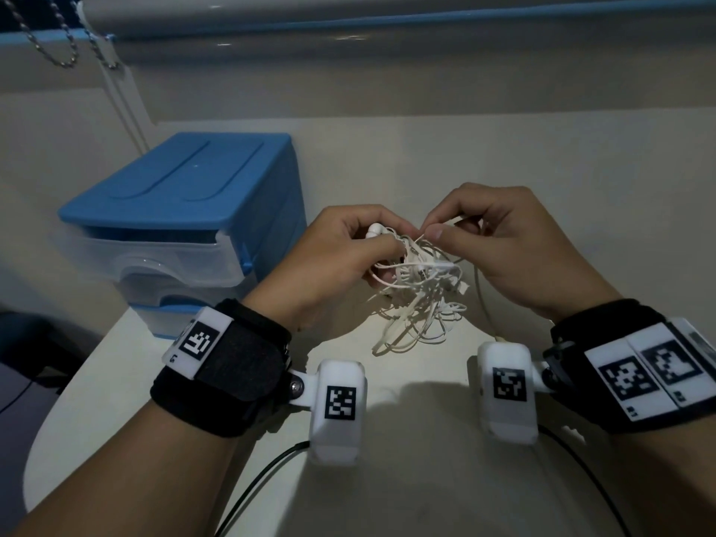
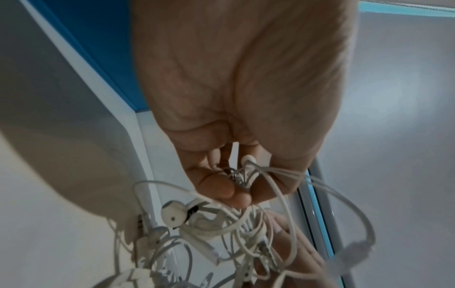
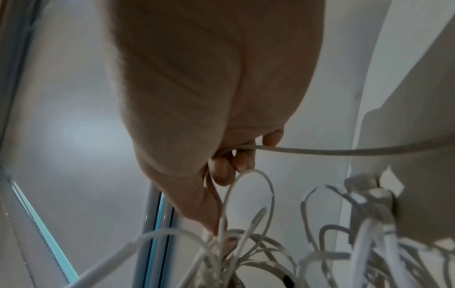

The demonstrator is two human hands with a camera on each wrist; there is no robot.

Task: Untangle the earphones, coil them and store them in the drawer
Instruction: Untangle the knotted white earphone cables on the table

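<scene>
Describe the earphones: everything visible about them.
The earphones are a white tangle of thin, partly flat rubbery cable, still knotted. The left hand grips the top of the clump, with an earbud at its fingers; the right hand pinches one strand. The left wrist view shows another earbud with a small hole. The lower loops hang to the white table, right of the blue drawer unit.

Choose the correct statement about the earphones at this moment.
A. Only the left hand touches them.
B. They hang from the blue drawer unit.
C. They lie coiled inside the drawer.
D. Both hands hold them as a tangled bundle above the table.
D: the left hand and the right hand both pinch the tangled earphones above the table.
</scene>
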